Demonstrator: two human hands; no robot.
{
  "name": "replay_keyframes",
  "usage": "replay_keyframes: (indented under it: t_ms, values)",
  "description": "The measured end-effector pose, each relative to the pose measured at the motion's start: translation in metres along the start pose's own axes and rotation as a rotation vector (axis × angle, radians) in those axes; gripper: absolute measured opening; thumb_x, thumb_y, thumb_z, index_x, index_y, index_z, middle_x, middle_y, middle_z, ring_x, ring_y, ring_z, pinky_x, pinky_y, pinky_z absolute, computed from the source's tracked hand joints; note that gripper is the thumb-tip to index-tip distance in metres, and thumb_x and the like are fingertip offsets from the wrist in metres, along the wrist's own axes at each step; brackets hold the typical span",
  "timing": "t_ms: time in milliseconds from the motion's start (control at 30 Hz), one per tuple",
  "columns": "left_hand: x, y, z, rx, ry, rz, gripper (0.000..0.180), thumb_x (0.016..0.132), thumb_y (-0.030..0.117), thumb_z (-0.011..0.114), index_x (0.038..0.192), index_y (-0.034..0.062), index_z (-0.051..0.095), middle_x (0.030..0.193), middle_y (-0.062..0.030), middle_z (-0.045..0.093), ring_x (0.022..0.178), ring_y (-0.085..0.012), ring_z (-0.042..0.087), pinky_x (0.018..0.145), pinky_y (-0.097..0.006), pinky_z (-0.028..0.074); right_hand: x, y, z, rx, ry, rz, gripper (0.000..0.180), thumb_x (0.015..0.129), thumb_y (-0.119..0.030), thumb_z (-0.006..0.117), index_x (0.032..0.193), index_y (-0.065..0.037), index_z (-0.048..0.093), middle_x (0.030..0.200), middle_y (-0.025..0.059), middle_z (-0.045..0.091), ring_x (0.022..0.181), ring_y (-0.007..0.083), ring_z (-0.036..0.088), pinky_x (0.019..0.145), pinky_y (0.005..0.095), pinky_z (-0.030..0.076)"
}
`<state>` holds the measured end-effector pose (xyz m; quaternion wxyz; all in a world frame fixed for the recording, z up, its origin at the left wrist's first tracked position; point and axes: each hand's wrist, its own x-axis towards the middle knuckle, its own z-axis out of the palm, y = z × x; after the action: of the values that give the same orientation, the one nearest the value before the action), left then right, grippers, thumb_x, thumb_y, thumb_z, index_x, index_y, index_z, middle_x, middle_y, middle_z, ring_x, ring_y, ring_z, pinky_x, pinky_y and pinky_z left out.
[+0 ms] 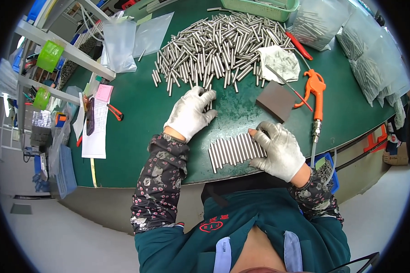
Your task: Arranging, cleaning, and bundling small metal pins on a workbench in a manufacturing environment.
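My left hand [191, 110], in a white glove, is at the near edge of a big heap of steel pins [218, 43]. Its fingers are bent around a few loose pins [208, 105], partly hidden by the glove. Closer to me, a row of steel pins [232, 150] lies side by side on the green table [136, 123]. My gloved right hand [280, 150] grips the right end of this row, thumb at the near ends and a bare fingertip at the far ends. Its palm hides part of the row.
A dark grey block [275, 101] lies beyond my right hand, beside a stained white cloth [280, 63], a red-handled tool [300, 46] and an orange air gun [317, 93]. Bags of pins [366, 63] fill the right side. Papers [94, 129] and orange-handled snips [115, 112] lie left.
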<state>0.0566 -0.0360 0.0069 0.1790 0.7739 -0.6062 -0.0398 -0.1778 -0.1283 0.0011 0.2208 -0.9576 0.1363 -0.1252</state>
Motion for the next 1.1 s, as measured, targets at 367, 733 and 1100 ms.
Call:
replay_keyframes:
  t_ms: [367, 733, 1100]
  values:
    - [-0.096, 0.001, -0.020, -0.070, 0.019, 0.000, 0.039, 0.057, 0.001, 0.072, 0.093, 0.0037, 0.056, 0.089, -0.0100, 0.053, 0.082, -0.0287, 0.055, 0.069, -0.035, 0.046, 0.001, 0.000, 0.002, -0.049, -0.011, -0.027, 0.060, 0.059, -0.031, 0.072, 0.111, -0.007, 0.054, 0.104, 0.0101, 0.050, 0.092, 0.0286, 0.050, 0.079, 0.0393, 0.044]
    - [-0.118, -0.001, -0.020, -0.065, 0.023, -0.175, 0.066, 0.054, 0.004, 0.075, 0.114, 0.0016, 0.048, 0.105, -0.0140, 0.051, 0.092, -0.0298, 0.054, 0.078, -0.034, 0.047, 0.002, -0.005, 0.004, -0.074, -0.006, 0.006, 0.060, 0.056, -0.030, 0.074, 0.108, -0.006, 0.056, 0.106, 0.0112, 0.050, 0.091, 0.0305, 0.051, 0.078, 0.0406, 0.045]
    - [-0.122, -0.009, -0.029, -0.032, 0.006, -0.107, 0.030, 0.057, -0.003, 0.067, 0.084, 0.0050, 0.059, 0.086, -0.0088, 0.054, 0.081, -0.0273, 0.054, 0.070, -0.035, 0.045, 0.002, -0.005, 0.004, -0.073, 0.013, 0.005, 0.062, 0.055, -0.027, 0.075, 0.110, -0.006, 0.055, 0.104, 0.0110, 0.050, 0.091, 0.0304, 0.050, 0.078, 0.0406, 0.044]
